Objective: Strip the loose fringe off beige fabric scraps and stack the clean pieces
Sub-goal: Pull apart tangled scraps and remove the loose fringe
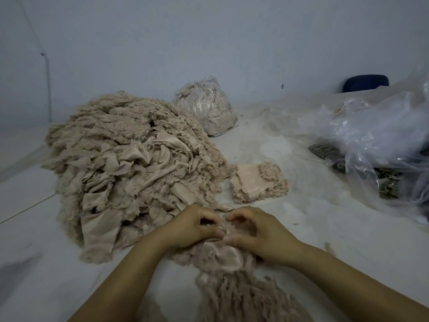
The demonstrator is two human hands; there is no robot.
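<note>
— Where are you with the fringe?

— Barely started, I'd judge. The scrap I'm working on lies near me on the floor, right under my hands. My left hand and right hand sit close together on its far edge, fingers curled in and pinching the fabric between them; exactly which threads each one has, I can't tell, the fingertips are blurred. Long fringe trails from the scrap towards me, not yet pulled off.

— And the clean ones?

— A small stack lies just beyond my hands, slightly right, low and with ragged edges. The big heap of untouched scraps rises to the left, touching my piece, and it dwarfs the stack, so most of the job is left.

— Anything else around? Any labels?

— A filled clear bag of beige stuff stands far behind the heap, and loose plastic sheeting with some dark material under it sits to the right. No writing or brand that I can read anywhere.
</note>
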